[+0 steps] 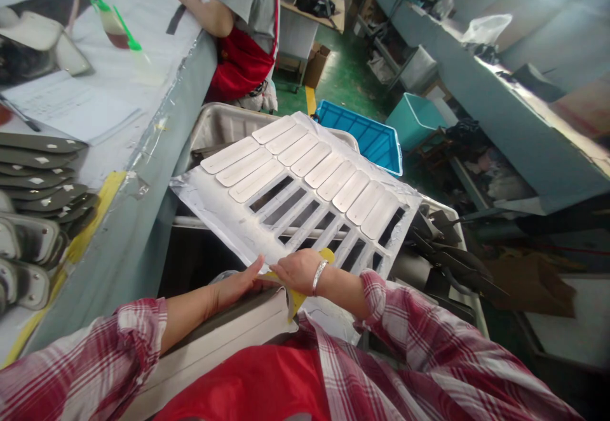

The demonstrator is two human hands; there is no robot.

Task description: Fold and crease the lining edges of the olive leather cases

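In the head view my left hand [236,286] lies with its fingers stretched forward, at the near edge of a white sheet [210,208]. It touches something pale there; what is under its fingers is hidden. My right hand [298,272], with a silver bangle at the wrist, is closed around a flat yellow piece [298,301] that shows on both sides of it. Its fingertips meet those of my left hand. The sheet has rows of slots, and white rounded-end strips [257,180] lie on its far part. Below my hands is a long cream-and-grey padded piece [223,341].
A pale tub [229,113] stands under the sheet, with a blue crate [359,135] beyond. Dark flat pieces [443,249] fill a container at right. Stacked grey pieces [42,173] lie on the left table [157,91], where a co-worker [243,21] stands.
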